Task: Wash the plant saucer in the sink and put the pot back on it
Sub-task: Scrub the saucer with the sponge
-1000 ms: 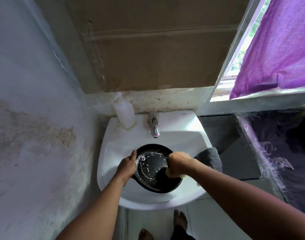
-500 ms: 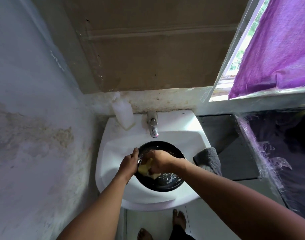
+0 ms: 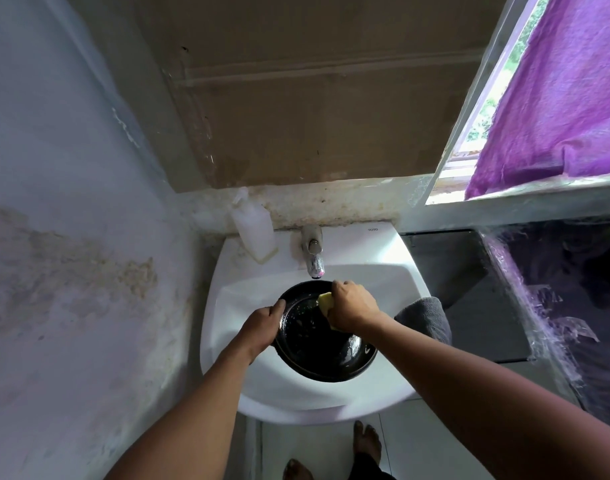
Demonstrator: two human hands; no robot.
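Black saucer (image 3: 317, 351) in the sink (image 3: 227, 306), left grip (image 3: 262, 327) clasping its rim, right grip (image 3: 354, 308) around a seemingly soapy sponge (image 3: 325, 301) inside.

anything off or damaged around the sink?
The left wall has a large brownish patch where the paint looks stained and flaking, and the ledge behind the sink is yellowed. The soap bottle leans against the wall, tilted. The black saucer itself looks intact.

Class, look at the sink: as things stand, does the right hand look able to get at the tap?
Probably yes. The right hand grips a sponge on the saucer just below the tap, with nothing between them. It would need to drop the sponge or use spare fingers.
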